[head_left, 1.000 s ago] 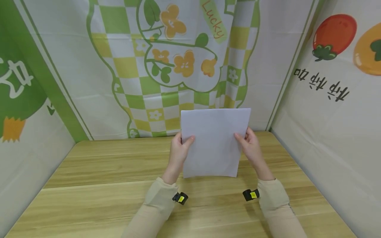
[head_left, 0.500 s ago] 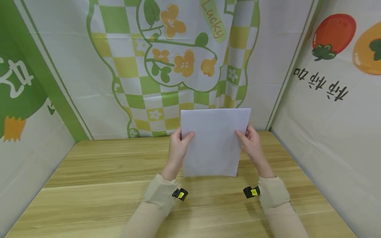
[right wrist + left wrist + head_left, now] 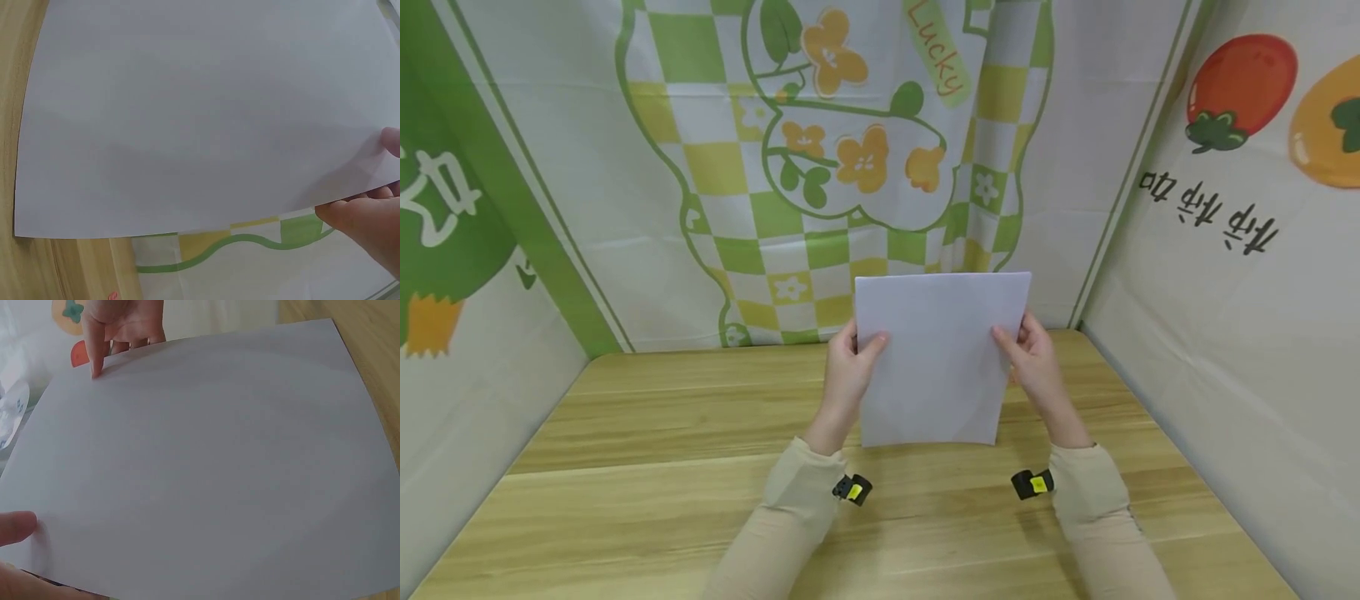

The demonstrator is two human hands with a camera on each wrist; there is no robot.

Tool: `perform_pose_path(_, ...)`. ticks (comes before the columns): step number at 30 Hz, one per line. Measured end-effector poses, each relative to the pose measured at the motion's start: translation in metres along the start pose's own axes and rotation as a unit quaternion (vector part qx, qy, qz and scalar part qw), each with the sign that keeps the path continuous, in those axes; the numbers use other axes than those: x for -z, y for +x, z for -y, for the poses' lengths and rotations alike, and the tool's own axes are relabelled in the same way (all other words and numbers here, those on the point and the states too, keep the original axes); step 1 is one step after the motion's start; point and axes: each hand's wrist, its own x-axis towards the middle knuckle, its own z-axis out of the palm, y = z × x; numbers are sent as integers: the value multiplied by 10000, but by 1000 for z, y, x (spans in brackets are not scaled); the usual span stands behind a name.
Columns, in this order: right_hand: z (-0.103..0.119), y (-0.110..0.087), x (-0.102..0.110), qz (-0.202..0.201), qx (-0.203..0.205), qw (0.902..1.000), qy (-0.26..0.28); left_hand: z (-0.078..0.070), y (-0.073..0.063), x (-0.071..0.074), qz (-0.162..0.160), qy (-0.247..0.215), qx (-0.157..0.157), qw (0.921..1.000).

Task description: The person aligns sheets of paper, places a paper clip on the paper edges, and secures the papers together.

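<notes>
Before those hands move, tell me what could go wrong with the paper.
The left hand and right hand grip the white paper only near its side edges, so squeezing inward might bow it or crease it where they pinch. Its lower edge, held by neither hand, could buckle if pushed down against the table.

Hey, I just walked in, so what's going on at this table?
Someone is holding up a piece of white paper over a wooden table. The left hand grips its left edge and the right hand grips its right edge. The side facing the person looks blank, and the far edge shows against the checked backdrop. Whether the near edge touches the table is hard to tell.
</notes>
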Motion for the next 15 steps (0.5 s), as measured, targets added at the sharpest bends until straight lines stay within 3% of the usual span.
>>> perform_pose_path(7, 3, 4, 1, -240, 36, 9997, -27, -3, 4, 3, 46, -20, -74, 10000)
perform_pose_path(15, 14, 9, 1, -215, 175, 9996, -71, -13, 10, 0, 114, -62, -176, 9998)
